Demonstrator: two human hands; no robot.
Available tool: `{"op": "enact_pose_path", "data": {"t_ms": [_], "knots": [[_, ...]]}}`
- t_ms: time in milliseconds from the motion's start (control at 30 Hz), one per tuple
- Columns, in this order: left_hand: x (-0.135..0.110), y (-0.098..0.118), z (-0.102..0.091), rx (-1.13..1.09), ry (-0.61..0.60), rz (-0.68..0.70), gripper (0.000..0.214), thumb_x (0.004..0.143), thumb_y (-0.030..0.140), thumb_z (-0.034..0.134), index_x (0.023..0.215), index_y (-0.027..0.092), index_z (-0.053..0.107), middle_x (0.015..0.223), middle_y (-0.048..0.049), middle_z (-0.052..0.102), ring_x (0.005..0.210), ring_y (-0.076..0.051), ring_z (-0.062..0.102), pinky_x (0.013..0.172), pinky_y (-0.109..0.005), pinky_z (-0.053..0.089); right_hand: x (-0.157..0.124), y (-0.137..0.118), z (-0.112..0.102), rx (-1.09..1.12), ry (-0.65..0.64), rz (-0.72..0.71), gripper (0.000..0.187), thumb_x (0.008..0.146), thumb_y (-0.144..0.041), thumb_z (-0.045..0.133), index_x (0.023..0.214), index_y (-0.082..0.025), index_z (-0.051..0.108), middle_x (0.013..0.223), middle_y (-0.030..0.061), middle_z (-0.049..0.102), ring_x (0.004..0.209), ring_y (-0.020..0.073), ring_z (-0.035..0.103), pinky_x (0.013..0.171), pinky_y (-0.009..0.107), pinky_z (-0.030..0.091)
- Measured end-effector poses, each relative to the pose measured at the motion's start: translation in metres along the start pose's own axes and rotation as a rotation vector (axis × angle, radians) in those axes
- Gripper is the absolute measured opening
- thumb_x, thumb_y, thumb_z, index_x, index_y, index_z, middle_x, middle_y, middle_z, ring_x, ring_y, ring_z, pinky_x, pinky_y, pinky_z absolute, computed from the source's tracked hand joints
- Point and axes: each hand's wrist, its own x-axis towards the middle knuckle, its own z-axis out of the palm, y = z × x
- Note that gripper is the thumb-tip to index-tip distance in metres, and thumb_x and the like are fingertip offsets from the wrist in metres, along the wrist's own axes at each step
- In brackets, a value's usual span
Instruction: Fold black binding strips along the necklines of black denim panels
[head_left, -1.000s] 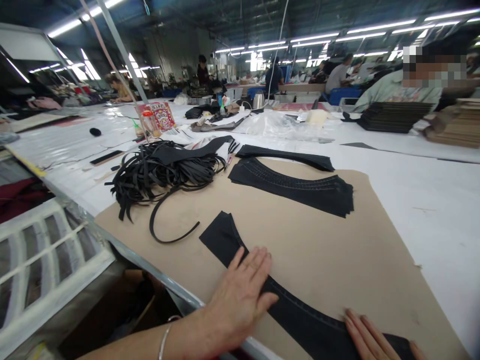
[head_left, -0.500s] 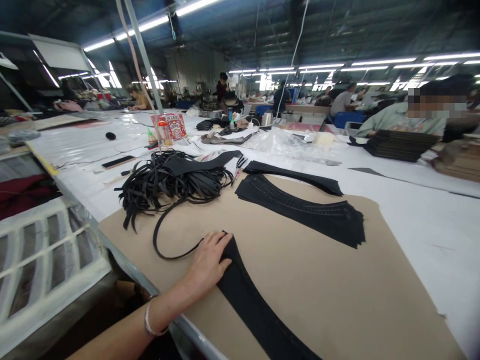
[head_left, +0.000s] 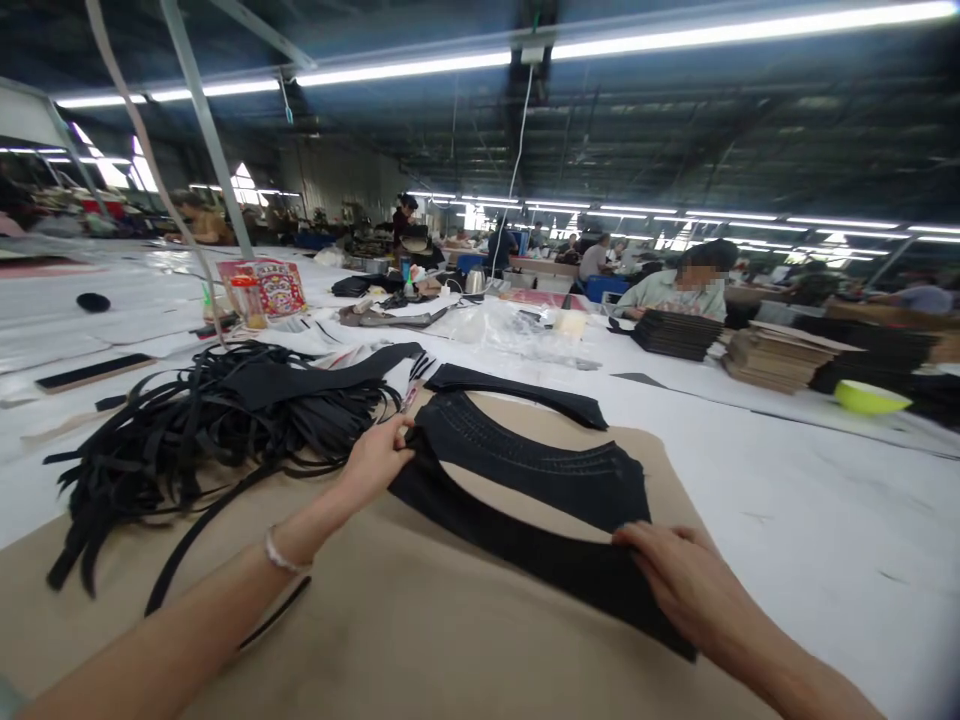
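Black, curved, flat fabric panel (head_left: 517, 525) spans the two hands in the head view, above a tan sheet (head_left: 420, 640); whether its lower edge touches that sheet, I cannot tell. The left hand (head_left: 375, 460) pinches its far-left corner, and the right hand (head_left: 679, 575) grips its upper edge near the right end. Just beyond lie black curved panels with rows of stitching (head_left: 525, 450). Left of the left hand sits a tangled heap of thin black strips (head_left: 187, 430).
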Motion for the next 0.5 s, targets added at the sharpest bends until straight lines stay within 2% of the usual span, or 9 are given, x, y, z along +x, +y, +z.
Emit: {"op": "enact_pose_path", "data": {"t_ms": [67,133,200,267,333,433,500], "knots": [[0.037,0.009,0.006,0.02,0.062,0.0,0.038,0.08,0.018,0.055,0.117,0.021,0.054,0.085,-0.0004,0.061,0.084,-0.017,0.059,0.077,-0.025,0.042,0.039,0.008,-0.003,-0.057,0.031,0.029,0.038,0.091,-0.012,0.028,0.098,-0.021,0.064,0.09,0.0052,0.069,0.08,0.0195,0.063,0.085,0.043,0.041],[0.06,0.016,0.017,0.06,0.123,-0.018,0.043,0.079,0.019,0.056,0.122,0.017,0.052,0.097,-0.0071,0.062,0.096,-0.023,0.057,0.085,-0.032,0.041,0.07,0.017,0.002,-0.079,0.075,0.037,0.04,0.087,-0.007,0.028,0.099,-0.017,0.065,0.094,0.0086,0.069,0.088,0.0218,0.062,0.093,0.049,0.036],[0.067,0.023,0.031,0.104,0.177,-0.03,0.048,0.079,0.019,0.057,0.126,0.012,0.048,0.112,-0.0155,0.057,0.11,-0.031,0.051,0.093,-0.041,0.038,0.09,0.023,0.011,-0.076,0.12,0.042,0.045,0.084,-0.001,0.028,0.108,-0.014,0.064,0.106,0.0119,0.066,0.101,0.0235,0.058,0.101,0.053,0.027],[0.062,0.031,0.049,0.129,0.192,0.017,0.05,0.081,0.018,0.053,0.13,0.012,0.045,0.125,-0.019,0.05,0.121,-0.032,0.044,0.1,-0.045,0.033,0.098,0.023,0.019,-0.056,0.159,0.062,0.05,0.082,0.002,0.027,0.116,-0.012,0.06,0.116,0.0147,0.062,0.109,0.025,0.053,0.104,0.056,0.021],[0.047,0.04,0.067,0.117,0.131,0.149,0.046,0.085,0.02,0.05,0.13,0.019,0.047,0.134,-0.013,0.046,0.126,-0.027,0.041,0.105,-0.039,0.031,0.089,0.015,0.022,-0.026,0.172,0.096,0.047,0.084,0.0,0.027,0.117,-0.01,0.059,0.116,0.016,0.06,0.111,0.0258,0.051,0.103,0.055,0.026],[0.019,0.047,0.09,0.03,-0.066,0.399,0.038,0.084,0.032,0.053,0.121,0.028,0.056,0.131,-0.0023,0.053,0.122,-0.02,0.047,0.106,-0.031,0.033,0.042,-0.014,0.014,0.014,0.122,0.156,0.035,0.089,-0.009,0.035,0.114,-0.014,0.06,0.111,0.0126,0.061,0.107,0.0223,0.052,0.095,0.041,0.039],[0.006,0.04,0.102,-0.041,-0.162,0.505,0.038,0.083,0.039,0.048,0.116,0.023,0.06,0.126,-0.0061,0.057,0.121,-0.026,0.048,0.108,-0.04,0.031,-0.001,-0.041,0.006,0.03,0.063,0.202,0.032,0.09,-0.013,0.041,0.116,-0.02,0.059,0.113,0.0071,0.061,0.106,0.0175,0.052,0.094,0.033,0.041]]}}
